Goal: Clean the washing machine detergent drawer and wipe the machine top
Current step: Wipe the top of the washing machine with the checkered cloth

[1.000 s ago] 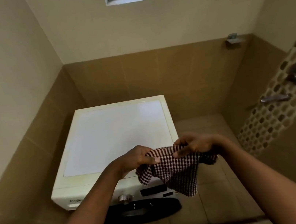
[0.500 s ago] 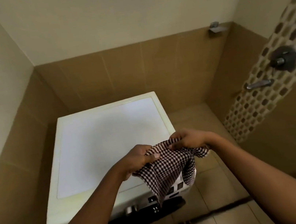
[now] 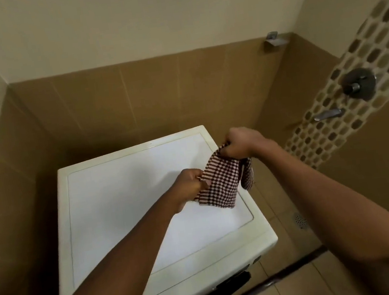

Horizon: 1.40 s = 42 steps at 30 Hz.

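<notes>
Checked cloth [image 3: 221, 181] hangs stretched between your hands over the right side of the machine top [image 3: 121, 203]; can't tell if its low corner touches the lid. Your left hand [image 3: 190, 184] pinches the near-left edge, and your right hand [image 3: 240, 145] has its fingers curled round the bunched far-right edge. Likely step: fold it into a pad. Keep it flat, then wipe from the far-left corner toward the near edge in overlapping passes. Detergent drawer isn't in view.

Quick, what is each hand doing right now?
Left hand: pinches one edge of the checked cloth.
Right hand: grips the cloth's other end, above the washing machine top.
</notes>
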Motion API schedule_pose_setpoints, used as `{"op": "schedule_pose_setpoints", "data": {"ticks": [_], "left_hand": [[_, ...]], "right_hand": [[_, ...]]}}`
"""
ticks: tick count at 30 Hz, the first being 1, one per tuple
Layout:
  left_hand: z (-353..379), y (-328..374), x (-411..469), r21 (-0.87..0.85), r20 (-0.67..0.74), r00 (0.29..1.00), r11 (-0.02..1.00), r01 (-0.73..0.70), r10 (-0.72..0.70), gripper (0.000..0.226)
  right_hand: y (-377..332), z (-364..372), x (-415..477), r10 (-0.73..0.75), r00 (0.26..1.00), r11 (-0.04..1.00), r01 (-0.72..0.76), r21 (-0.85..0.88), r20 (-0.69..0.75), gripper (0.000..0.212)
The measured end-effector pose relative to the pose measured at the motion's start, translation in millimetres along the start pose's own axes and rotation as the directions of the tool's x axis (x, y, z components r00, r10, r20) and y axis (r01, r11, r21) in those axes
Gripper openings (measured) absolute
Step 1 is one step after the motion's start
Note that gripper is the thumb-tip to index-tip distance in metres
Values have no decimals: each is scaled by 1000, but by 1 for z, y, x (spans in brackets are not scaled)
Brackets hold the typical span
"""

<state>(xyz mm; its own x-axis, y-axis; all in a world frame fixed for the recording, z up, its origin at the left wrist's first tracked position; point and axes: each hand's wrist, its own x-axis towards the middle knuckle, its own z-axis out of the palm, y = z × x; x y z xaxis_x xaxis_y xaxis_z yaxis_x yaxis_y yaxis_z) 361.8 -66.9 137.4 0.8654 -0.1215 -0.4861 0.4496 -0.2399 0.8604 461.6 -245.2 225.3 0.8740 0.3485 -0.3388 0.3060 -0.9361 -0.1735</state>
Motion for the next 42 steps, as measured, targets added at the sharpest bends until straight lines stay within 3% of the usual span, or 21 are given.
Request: {"op": "schedule_pose_setpoints", "data": {"ticks": [2, 4, 8, 10, 14, 18, 22, 26, 29, 32, 34, 37, 42], "left_hand": [[-2, -7, 20, -112, -119, 991, 992, 55, -68, 15], [0, -22, 40, -102, -231, 965, 989, 102, -124, 14], [0, -47, 58, -112, -274, 935, 973, 201, -225, 18], [-7, -54, 59, 5, -284, 942, 982, 187, -178, 25], [-50, -81, 48, 297, -354, 930, 955, 17, 94, 11], [-118, -115, 18, 448, -614, 733, 894, 18, 292, 15], [-173, -156, -20, 585, -631, 656, 809, 53, 414, 14], [-209, -193, -48, 616, -718, 513, 772, 155, 470, 19], [-229, -218, -64, 547, -803, 432, 796, 259, 411, 30], [-237, -246, -67, 361, -880, 434, 863, 352, 191, 47], [-234, -262, -62, 271, -861, 504, 905, 327, 76, 51], [-230, -277, -61, 264, -841, 533, 928, 262, 88, 47], [-231, -275, -63, 319, -848, 510, 909, 270, 146, 46]], "right_hand": [[-13, 6, 37, -43, 997, 992, 35, -123, -63, 23], [-17, 29, 68, -64, 995, 984, 51, -173, -74, 38], [-17, 111, 93, -1, 996, 1000, -1, -21, -85, 73], [-12, 152, 88, -2, 996, 1000, 4, 17, -93, 72], [-1, 204, 79, -24, 990, 1000, 24, -6, -138, 68], [-3, 213, 73, 54, 956, 998, -44, 41, -287, 66], [-36, 228, 58, 113, 938, 993, -119, 3, -329, 60], [-74, 231, 69, -8, 951, 1000, 8, 0, -308, 53], [-91, 235, 91, 21, 948, 999, -13, 29, -316, 59], [-115, 247, 99, -18, 980, 999, 12, -31, -198, 68], [-125, 251, 93, -109, 981, 992, 97, -84, -160, 66], [-124, 252, 85, -169, 971, 983, 153, -103, -170, 66], [-165, 255, 109, -64, 981, 996, 51, -74, -183, 76]]}}
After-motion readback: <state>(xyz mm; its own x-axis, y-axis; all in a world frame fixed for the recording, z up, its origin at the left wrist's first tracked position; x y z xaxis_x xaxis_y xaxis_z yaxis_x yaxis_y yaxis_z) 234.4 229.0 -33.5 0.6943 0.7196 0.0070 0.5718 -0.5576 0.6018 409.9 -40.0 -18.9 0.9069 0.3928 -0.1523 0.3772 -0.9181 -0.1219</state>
